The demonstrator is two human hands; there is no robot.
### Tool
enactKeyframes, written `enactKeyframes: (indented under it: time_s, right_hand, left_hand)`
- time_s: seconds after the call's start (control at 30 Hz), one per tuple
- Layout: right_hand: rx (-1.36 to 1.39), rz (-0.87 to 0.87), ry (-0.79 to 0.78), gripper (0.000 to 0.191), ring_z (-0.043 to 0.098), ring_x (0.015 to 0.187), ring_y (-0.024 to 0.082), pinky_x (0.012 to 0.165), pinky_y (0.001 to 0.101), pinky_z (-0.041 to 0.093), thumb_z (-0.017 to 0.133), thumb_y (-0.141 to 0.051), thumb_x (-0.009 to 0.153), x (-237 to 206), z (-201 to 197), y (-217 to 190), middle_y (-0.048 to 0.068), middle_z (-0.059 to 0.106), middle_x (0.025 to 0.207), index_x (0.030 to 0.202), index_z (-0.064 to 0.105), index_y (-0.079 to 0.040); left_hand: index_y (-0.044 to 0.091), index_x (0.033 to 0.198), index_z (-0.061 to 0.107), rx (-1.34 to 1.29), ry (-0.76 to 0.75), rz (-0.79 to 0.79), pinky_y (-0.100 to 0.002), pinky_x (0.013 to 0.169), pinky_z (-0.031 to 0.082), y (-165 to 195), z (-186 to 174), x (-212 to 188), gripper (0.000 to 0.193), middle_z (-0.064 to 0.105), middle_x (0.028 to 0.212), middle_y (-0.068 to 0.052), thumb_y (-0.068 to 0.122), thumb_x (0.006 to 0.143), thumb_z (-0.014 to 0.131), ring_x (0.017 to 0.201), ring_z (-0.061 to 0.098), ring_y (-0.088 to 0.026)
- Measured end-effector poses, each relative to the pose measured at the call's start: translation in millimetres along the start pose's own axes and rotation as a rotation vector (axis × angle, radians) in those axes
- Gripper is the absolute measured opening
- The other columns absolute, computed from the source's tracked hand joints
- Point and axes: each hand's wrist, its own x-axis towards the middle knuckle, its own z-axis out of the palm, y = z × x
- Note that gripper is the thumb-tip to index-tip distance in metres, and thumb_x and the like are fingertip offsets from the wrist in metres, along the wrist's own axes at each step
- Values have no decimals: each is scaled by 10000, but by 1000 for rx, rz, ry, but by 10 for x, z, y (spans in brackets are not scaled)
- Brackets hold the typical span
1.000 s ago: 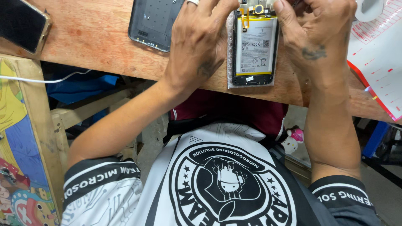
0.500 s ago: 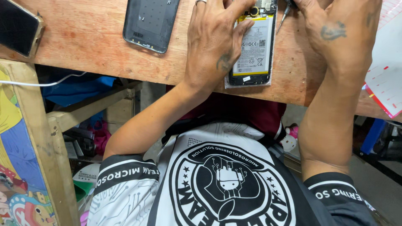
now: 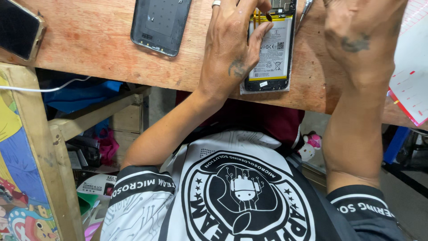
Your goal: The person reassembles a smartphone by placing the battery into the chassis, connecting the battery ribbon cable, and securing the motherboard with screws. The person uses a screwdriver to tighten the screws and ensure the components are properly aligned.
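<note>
Down at the near edge of the wooden workbench [image 3: 89, 44], seen from the head camera, we have our opened phone [image 3: 271, 49] lying face down with its back off, the white-labelled battery and yellow trim showing, its lower end just short of the bench edge. Our left hand [image 3: 232, 49] lies over the phone's left side, fingers curled onto it, thumb tip pressing on the battery near the top, palm resting on the wood beside it; so the phone sits right under and just to the right of that hand, pinned rather than lifted. A ring [image 3: 216, 3] shows on one finger at the top of the frame. Our right hand [image 3: 356, 31] is up on the other side of the phone, back of the hand towards us, fingers running out of the frame, so we cannot tell whether it is clenched or what it grips. Between that hand and the phone we catch a thin metal tool [image 3: 304, 13], slanting down along the phone's right edge, its top hidden at the picture's edge. Over to the left, well apart from both hands, the dark back cover [image 3: 160, 24] lies inner side up on the wood, and further left another phone [image 3: 18, 29] sits at the bench corner. At far right a white sheet with red markings [image 3: 412, 76] overhangs the bench.
</note>
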Motion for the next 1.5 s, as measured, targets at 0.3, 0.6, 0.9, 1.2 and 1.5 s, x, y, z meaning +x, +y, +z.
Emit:
enactKeyframes:
  time_s: [0.3, 0.6, 0.9, 1.2, 1.5]
  right_hand:
    - [-18, -92, -207, 160, 638, 705, 200, 636, 315, 473, 669, -6, 1077, 291, 258, -67, 120, 669, 805, 938, 656, 73]
    - [-29, -107, -315, 165, 634, 699, 200, 632, 316, 469, 668, -9, 1079, 434, 217, 9, 118, 664, 799, 935, 653, 70]
    - [-22, -110, -364, 171, 629, 693, 200, 628, 316, 465, 666, -13, 1082, 456, 47, -16, 116, 659, 794, 931, 650, 66]
    - [-25, -115, -373, 177, 625, 687, 199, 624, 317, 461, 665, -17, 1085, 450, 7, -38, 114, 654, 789, 927, 647, 63]
    - [-20, -123, -368, 183, 620, 682, 199, 620, 317, 457, 663, -20, 1087, 388, 8, -44, 112, 649, 783, 924, 644, 59]
  left_hand:
    - [79, 1134, 587, -95, 29, -36, -377, 940, 477, 21, -41, 0, 203, 605, 1106, -81, 96, 1013, 750, 1041, 591, -254]
    - [104, 1201, 598, -66, 47, -11, -365, 959, 472, 63, 37, 66, 236, 571, 1103, -58, 123, 1024, 753, 1063, 559, -230]
    - [83, 1235, 598, -126, 88, -6, -349, 952, 538, 20, -19, 118, 253, 601, 1156, -78, 201, 1056, 732, 1061, 609, -211]
    - [81, 1204, 604, -28, 126, -110, -351, 921, 517, 100, -204, 42, 88, 575, 1117, -86, 43, 1126, 588, 1010, 607, -192]
    - [109, 1339, 652, 175, -15, -76, -384, 927, 445, 124, -188, 33, 285, 531, 1097, -75, 75, 1056, 643, 978, 549, -218]
